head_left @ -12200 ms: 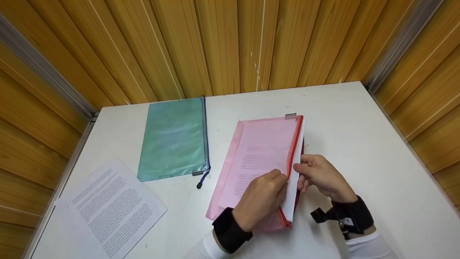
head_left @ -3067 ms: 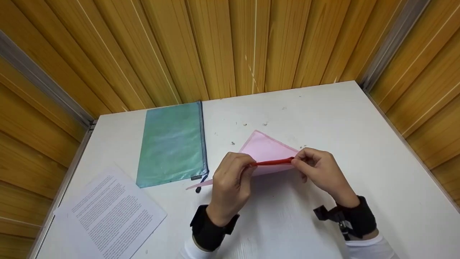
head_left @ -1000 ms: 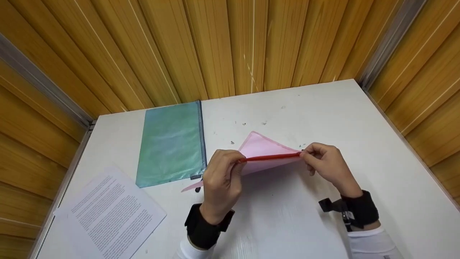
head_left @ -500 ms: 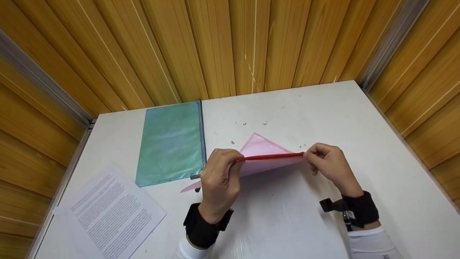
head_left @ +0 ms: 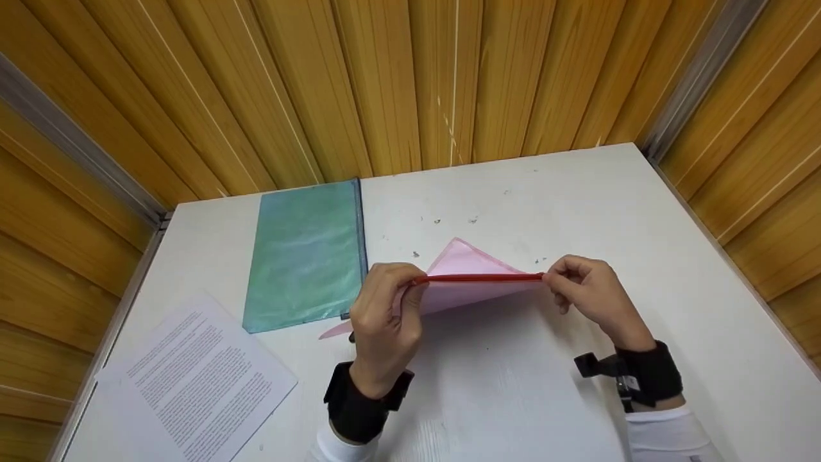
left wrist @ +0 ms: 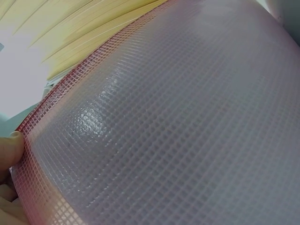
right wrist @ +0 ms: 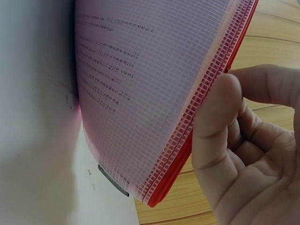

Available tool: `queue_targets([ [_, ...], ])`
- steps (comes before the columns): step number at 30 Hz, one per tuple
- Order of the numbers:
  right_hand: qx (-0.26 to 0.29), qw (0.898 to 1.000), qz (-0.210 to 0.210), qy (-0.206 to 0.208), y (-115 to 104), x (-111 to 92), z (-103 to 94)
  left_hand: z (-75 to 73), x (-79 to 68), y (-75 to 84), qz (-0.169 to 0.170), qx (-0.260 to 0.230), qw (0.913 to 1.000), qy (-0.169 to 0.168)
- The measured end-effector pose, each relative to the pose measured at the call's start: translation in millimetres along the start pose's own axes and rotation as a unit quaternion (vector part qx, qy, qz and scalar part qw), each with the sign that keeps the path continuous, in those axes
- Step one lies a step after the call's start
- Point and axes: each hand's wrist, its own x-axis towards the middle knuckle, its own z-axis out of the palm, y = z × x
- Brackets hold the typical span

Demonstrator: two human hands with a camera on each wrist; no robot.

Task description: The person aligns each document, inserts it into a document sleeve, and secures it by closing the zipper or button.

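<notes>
A pink mesh zip pouch (head_left: pixel 462 297) is tilted up from the table, its red zipper (head_left: pixel 484 278) stretched level between the two hands. My left hand (head_left: pixel 385 327) pinches the zipper's left end between thumb and fingers. At the right, my right hand (head_left: pixel 590 292) pinches the red edge with thumb and forefinger; any zip slider there is hidden by the fingertips. Printed paper (right wrist: pixel 108 61) shows through the mesh in the right wrist view, and a dark tag (right wrist: pixel 113 181) sits by the pouch's corner. Mesh fills most of the left wrist view, with the left thumb (left wrist: pixel 10 149) on its corner.
A green zip pouch (head_left: pixel 304 256) lies flat behind the left hand, its dark zipper side facing right. Printed sheets (head_left: pixel 211 378) lie at the left of the white table (head_left: pixel 577 205). Wood-patterned walls (head_left: pixel 397 83) stand behind and at both sides.
Earlier the pink pouch lay flat with white papers sticking out of its open side; now it is raised with the papers inside. Recently the hands have moved apart, exposing more red zipper.
</notes>
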Motion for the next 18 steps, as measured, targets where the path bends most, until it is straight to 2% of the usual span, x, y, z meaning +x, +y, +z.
queue_targets([
  [5,-0.002,1.0,0.02,0.002,3.4,3.0,-0.4,0.8,-0.1,0.7,0.005,0.002,1.0,-0.001],
  [10,-0.017,0.999,0.038,0.025,8.9,6.8,-3.7,0.5,-0.7,0.7,0.002,0.0,1.0,0.0],
  [18,-0.021,0.999,0.033,0.028,10.3,5.4,-8.9,-0.7,-0.3,0.4,-0.001,-0.001,1.0,0.002],
])
